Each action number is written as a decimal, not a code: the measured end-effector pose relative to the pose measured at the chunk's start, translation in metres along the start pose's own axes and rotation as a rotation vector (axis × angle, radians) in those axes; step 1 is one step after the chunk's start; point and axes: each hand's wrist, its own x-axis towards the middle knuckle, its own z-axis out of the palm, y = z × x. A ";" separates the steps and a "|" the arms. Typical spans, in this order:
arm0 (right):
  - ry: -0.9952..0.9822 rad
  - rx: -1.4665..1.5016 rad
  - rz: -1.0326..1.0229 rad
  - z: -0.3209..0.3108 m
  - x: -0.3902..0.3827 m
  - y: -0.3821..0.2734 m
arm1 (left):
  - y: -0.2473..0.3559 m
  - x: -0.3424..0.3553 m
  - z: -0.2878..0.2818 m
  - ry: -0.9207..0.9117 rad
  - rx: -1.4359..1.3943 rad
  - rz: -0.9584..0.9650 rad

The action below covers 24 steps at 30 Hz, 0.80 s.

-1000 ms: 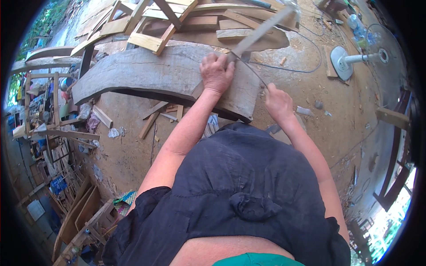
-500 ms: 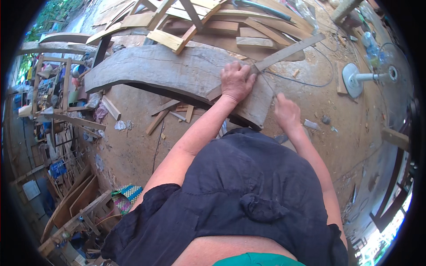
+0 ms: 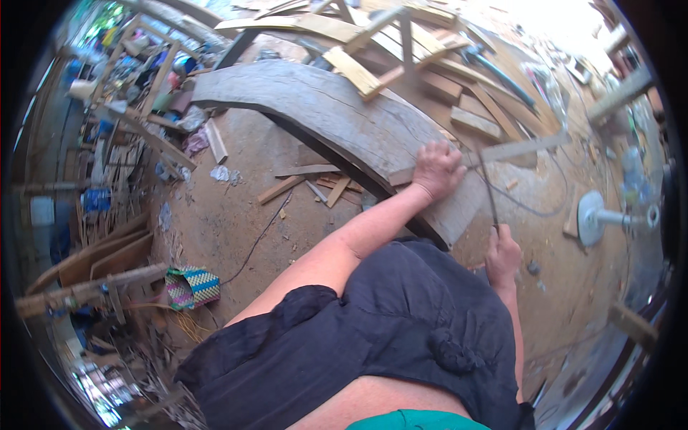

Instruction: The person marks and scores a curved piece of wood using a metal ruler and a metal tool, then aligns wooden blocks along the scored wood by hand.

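A thick, curved grey plank (image 3: 308, 100) runs across in front of me like a low bench. On its right end lies a narrow wooden strip (image 3: 527, 145), its far part jutting out past the plank. My left hand (image 3: 437, 170) is closed over the strip and presses it onto the plank. To the right, nearer to me, my right hand (image 3: 504, 258) grips the near end of a thin, dark, saw-like blade (image 3: 489, 188). The blade reaches away from me and crosses the strip just right of my left hand. Its teeth, if any, are too small to make out.
Wood offcuts (image 3: 441, 86) and a blue-green bar (image 3: 502, 75) are heaped beyond the plank. A white round-based stand (image 3: 591, 217) lies at right. Small scraps (image 3: 337, 188) and a woven basket (image 3: 192, 287) are on the left, with a cluttered rack (image 3: 154, 79) behind.
The whole view has swung, so the scene sits farther right and lower. My right hand has drawn back toward me, showing more of the blade. My left hand keeps its hold on the strip.
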 end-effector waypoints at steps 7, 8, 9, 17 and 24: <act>0.090 0.391 0.161 -0.006 0.009 0.006 | -0.006 0.000 -0.001 -0.070 0.028 0.135; 0.081 0.388 0.151 -0.003 0.007 0.012 | -0.007 0.001 -0.003 -0.063 0.030 0.124; 0.062 0.401 0.191 -0.001 0.003 0.016 | -0.009 0.001 -0.007 -0.070 0.019 0.185; -0.025 0.335 0.189 0.007 0.002 0.028 | -0.032 0.020 -0.006 -0.284 -0.053 0.372; -0.090 0.257 0.294 0.015 0.002 0.049 | -0.029 0.020 -0.012 -0.160 -0.065 0.398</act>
